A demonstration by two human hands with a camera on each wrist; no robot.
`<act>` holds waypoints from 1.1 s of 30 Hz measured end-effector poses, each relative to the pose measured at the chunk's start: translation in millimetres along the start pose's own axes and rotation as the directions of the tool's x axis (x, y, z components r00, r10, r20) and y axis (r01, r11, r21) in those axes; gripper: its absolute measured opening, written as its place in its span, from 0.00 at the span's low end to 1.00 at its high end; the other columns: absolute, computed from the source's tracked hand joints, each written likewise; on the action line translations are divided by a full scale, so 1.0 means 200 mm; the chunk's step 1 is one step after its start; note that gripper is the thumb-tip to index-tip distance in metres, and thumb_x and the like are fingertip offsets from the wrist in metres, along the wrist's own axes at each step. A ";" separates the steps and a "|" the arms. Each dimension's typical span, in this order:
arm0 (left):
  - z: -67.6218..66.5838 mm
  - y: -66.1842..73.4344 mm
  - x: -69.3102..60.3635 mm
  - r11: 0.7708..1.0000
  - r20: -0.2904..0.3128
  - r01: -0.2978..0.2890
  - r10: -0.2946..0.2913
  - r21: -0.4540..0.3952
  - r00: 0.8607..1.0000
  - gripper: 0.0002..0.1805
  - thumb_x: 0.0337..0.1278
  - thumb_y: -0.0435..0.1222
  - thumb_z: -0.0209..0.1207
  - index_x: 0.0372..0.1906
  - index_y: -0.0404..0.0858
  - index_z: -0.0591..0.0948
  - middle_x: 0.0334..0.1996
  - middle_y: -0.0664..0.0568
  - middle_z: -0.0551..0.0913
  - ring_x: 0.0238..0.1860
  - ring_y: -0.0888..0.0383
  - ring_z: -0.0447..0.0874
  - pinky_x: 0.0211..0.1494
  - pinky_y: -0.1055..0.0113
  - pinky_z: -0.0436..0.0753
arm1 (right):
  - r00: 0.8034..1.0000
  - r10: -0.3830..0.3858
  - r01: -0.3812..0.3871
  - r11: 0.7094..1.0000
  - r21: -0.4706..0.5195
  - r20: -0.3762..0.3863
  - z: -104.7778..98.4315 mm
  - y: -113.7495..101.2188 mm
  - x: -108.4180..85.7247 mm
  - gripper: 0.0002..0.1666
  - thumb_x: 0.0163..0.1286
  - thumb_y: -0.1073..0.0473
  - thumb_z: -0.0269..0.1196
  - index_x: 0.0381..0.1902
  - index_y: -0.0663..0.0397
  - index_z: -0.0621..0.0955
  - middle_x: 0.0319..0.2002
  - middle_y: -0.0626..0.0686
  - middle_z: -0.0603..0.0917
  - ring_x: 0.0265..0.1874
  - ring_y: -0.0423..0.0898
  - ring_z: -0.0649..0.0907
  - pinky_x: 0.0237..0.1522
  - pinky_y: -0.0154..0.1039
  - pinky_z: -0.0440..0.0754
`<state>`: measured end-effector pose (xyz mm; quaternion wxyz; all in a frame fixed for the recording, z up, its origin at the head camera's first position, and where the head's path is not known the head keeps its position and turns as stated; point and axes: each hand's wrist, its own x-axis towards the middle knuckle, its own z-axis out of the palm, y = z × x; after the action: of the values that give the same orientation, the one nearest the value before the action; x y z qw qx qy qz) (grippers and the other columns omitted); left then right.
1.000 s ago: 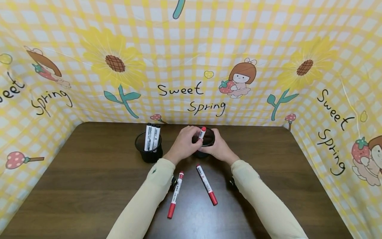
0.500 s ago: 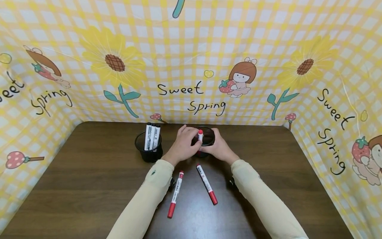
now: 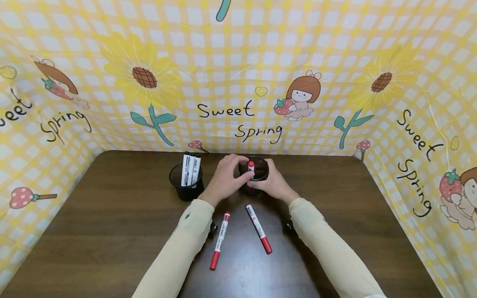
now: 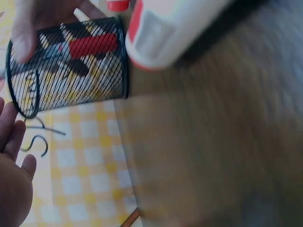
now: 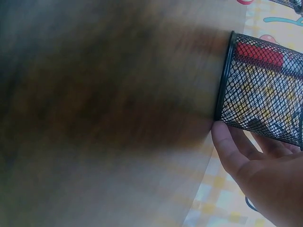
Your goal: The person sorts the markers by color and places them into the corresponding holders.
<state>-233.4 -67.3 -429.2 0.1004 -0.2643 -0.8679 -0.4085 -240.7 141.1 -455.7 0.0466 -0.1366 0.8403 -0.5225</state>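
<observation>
In the head view a red-capped marker [image 3: 251, 166] stands inside a black mesh cup [image 3: 249, 190]. My left hand [image 3: 226, 176] is at the cup's left side, thumb beside the marker's top and fingers spread apart from it. The left wrist view shows this hand [image 4: 14, 182] near the rim, with the marker's red part [image 4: 92, 46] visible through the mesh. On the cup's right, my right hand [image 3: 275, 182] grips the wall, thumb at the rim. Its fingers also lie along the mesh cup [image 5: 260, 94] in the right wrist view.
Left of the hands stands another black mesh cup [image 3: 189, 193] with several white markers [image 3: 191, 169] with black ends. Two red-and-white markers [image 3: 220, 241] [image 3: 258, 229] lie on the brown table [image 3: 112, 231] nearer the front. A yellow checked cloth [image 3: 223, 62] surrounds the back and sides.
The marker has gone lower into the cup and stands more upright. My left thumb and fingers have parted from around it, and that hand has shifted slightly left. The right hand keeps its grip.
</observation>
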 end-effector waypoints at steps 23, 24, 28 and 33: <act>-0.14 0.18 -0.38 0.807 0.397 0.346 -0.551 0.479 0.734 0.27 0.63 0.55 0.65 0.50 0.34 0.81 0.37 0.48 0.84 0.37 0.51 0.82 0.43 0.54 0.81 | 0.999 0.034 -0.033 0.999 -0.029 0.018 -0.01 0.00 -0.01 0.49 0.55 0.47 0.79 0.64 0.56 0.63 0.57 0.60 0.77 0.57 0.54 0.77 0.61 0.51 0.71; -0.14 0.19 -0.39 0.794 0.393 0.357 -0.568 0.492 0.723 0.31 0.61 0.56 0.66 0.53 0.33 0.81 0.40 0.45 0.85 0.39 0.50 0.83 0.45 0.52 0.81 | 0.999 0.035 -0.034 0.999 -0.030 0.019 -0.01 0.00 -0.01 0.49 0.55 0.47 0.79 0.64 0.56 0.63 0.57 0.60 0.77 0.57 0.54 0.77 0.60 0.51 0.71; -0.12 0.21 -0.44 0.755 0.390 0.400 -0.626 0.519 0.675 0.40 0.55 0.59 0.69 0.59 0.29 0.77 0.41 0.44 0.83 0.38 0.49 0.81 0.48 0.50 0.81 | 0.999 0.040 -0.040 0.999 -0.029 0.019 -0.01 0.00 -0.01 0.49 0.55 0.47 0.79 0.64 0.57 0.63 0.57 0.60 0.77 0.56 0.54 0.77 0.60 0.52 0.72; -0.10 0.22 -0.49 0.737 0.365 0.446 -0.653 0.508 0.663 0.44 0.53 0.56 0.71 0.61 0.26 0.73 0.34 0.45 0.81 0.31 0.51 0.77 0.42 0.52 0.81 | 0.999 0.044 -0.044 0.998 -0.033 0.015 -0.01 0.00 -0.01 0.49 0.55 0.47 0.79 0.64 0.56 0.63 0.56 0.58 0.78 0.56 0.53 0.77 0.60 0.51 0.72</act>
<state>-128.5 -95.4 -424.8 -0.2209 -0.0598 -0.9606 -0.1578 -238.9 143.4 -455.3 0.0625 -0.1228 0.8512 -0.5064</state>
